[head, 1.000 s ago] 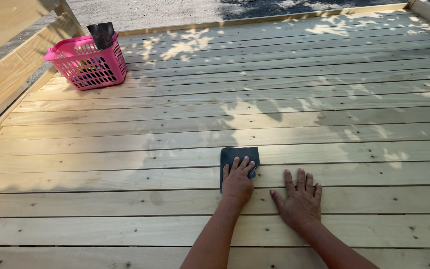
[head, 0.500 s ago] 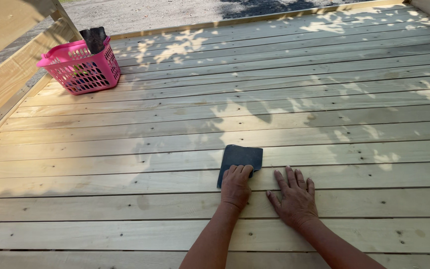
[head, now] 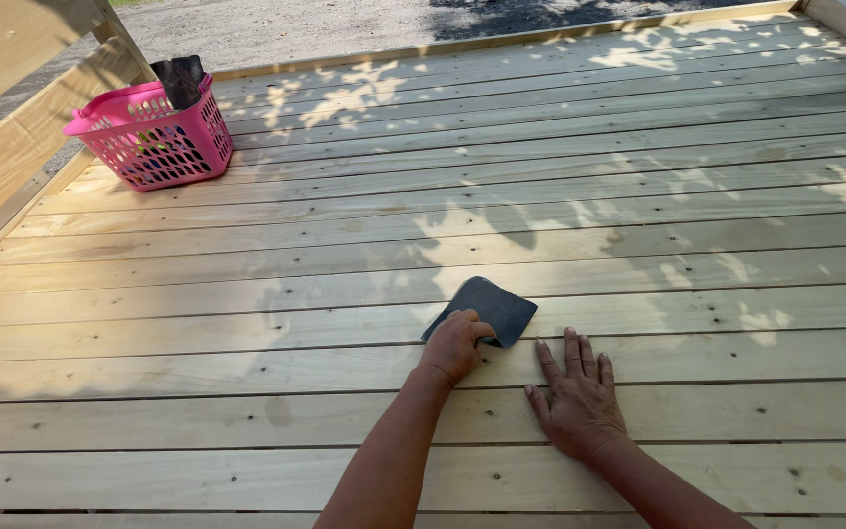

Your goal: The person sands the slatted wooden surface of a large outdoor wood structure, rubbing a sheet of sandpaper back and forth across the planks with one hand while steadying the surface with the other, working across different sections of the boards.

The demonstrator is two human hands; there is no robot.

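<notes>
A dark grey sheet of sandpaper (head: 487,306) lies on a pale wooden deck board (head: 247,328), turned at an angle. My left hand (head: 454,345) is curled over its near corner and presses it onto the wood. To the right of it, my right hand (head: 576,397) rests flat on the neighbouring board with its fingers spread, holding nothing. The two hands are a short way apart.
A pink plastic basket (head: 154,137) with a dark sheet sticking out stands at the far left of the deck. A wooden rail (head: 12,157) runs along the left edge. Gravel ground (head: 345,24) lies beyond the far edge. Leaf shadows dapple the boards.
The sandpaper has turned from square-on to tilted under my left hand, which now sits on its near corner. My right hand has stayed flat in place.
</notes>
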